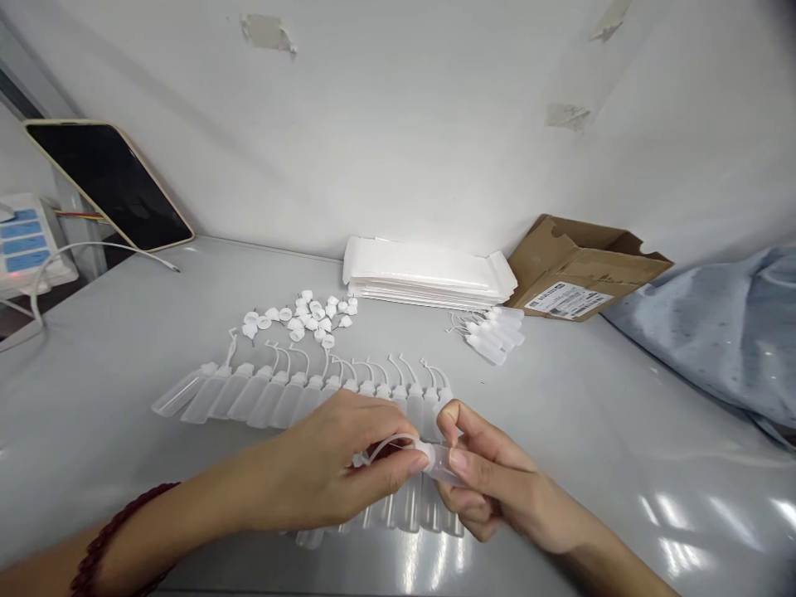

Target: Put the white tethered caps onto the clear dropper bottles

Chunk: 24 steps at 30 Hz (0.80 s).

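Observation:
A small translucent squeeze bottle [444,466] with a thin looped strap is held in front of me, tilted, between both hands. My right hand [497,481] is closed around its body with thumb and fingers. My left hand [329,464] pinches at the neck end, thumb against the white collar, with the strap arching over its fingers. Beneath and beyond the hands, a row of similar bottles [267,398] lies side by side, straps pointing away. Another row of bottles [407,502] is partly hidden under my hands.
Several white needle caps [317,311] are scattered behind the bottles. White envelopes [429,274] are stacked against the wall, beside an open cardboard box [578,265]. More small bottles [494,336] lie before the box. A phone [112,182] leans at left; blue-grey fabric [715,323] is at right.

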{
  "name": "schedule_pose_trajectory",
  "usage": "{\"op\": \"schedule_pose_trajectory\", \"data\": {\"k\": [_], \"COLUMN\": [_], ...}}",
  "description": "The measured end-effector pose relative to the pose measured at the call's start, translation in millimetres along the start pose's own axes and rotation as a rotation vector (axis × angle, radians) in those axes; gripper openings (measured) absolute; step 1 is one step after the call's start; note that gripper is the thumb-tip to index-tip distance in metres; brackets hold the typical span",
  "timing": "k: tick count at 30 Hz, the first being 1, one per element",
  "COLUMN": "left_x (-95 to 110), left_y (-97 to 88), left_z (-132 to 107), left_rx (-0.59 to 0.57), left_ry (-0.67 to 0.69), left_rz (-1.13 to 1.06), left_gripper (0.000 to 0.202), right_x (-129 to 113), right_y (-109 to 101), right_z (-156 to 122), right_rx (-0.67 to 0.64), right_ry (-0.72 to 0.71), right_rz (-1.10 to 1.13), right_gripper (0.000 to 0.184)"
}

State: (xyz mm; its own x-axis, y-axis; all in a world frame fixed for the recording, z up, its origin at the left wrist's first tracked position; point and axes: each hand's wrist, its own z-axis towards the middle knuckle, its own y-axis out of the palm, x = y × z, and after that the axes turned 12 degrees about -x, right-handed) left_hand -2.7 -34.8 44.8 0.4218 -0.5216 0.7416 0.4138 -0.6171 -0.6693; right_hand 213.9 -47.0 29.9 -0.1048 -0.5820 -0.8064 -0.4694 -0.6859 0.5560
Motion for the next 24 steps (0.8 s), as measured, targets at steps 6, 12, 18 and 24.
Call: {"op": "schedule_pose_trajectory", "data": {"k": [6,12,18,24], "left_x": [-2,-6,-14,-47], "left_y": [0.6,-2.4,-6.1,-33.7], "left_z": [-3,-1,5,1], "left_rx": [0.029,0.140,0.275,0.517], "left_ry": [0.032,0.000,-0.174,-0.436], "left_rz": [0.051,0.031,-0.042,0.349], "left_gripper": [0.015,0.010,0.020,0.031], "right_x": [1,-3,-8,-21], "right_y": [-8,-7,-30,-83], "right_z": [3,3,-1,-9], "right_rx": [-0.013,0.329,0.587,1.270], "right_ry": [0.047,-0.140,-0.252,-0.257], "right_rz": [0.059,-0.682,-1.388,-1.416], "right_gripper": [0.028,0.017,0.013,0.030]}}
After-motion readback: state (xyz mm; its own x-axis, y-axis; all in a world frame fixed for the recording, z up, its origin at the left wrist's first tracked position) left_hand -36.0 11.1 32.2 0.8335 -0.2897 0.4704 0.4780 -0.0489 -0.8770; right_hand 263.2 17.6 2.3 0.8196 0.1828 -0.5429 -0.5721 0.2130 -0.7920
